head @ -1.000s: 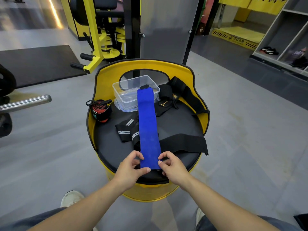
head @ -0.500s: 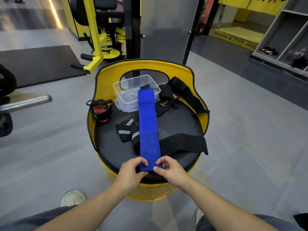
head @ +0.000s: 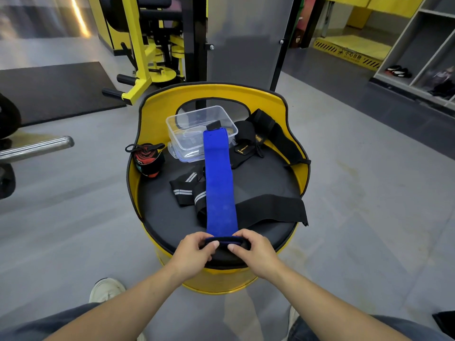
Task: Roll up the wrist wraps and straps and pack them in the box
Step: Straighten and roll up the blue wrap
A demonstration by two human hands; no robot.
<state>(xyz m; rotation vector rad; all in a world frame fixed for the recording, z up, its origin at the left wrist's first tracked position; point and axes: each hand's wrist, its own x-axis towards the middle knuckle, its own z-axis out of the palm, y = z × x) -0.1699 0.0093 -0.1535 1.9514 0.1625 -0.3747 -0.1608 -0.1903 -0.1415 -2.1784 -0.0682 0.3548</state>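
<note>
From the head camera, a long royal-blue fabric wrist wrap (head: 219,183) lies stretched flat down the middle of a round black-cushioned seat in a yellow drum-shaped chair (head: 170,217), running from the near edge away to the far side. Its far end, tipped with a small black tab, rests on the rim of a clear rectangular plastic box (head: 194,124) that stands open at the back of the seat. The near end is folded over into a first narrow turn, showing a dark edge. The left hand (head: 194,254) and the right hand (head: 256,253) each pinch that turned end, thumbs meeting in front and fingers curled over the top, so each grip is closed on the blue wrap. Under the blue wrap lie a flat plain black strap (head: 270,209) reaching to the right and a black wrap with grey stripes (head: 184,189) to the left. A rolled red-and-black wrap with a cord loop (head: 147,159) stands at the left rim, well apart from the box. More black straps with gold lettering (head: 256,141) lie bunched just right of the box.
</note>
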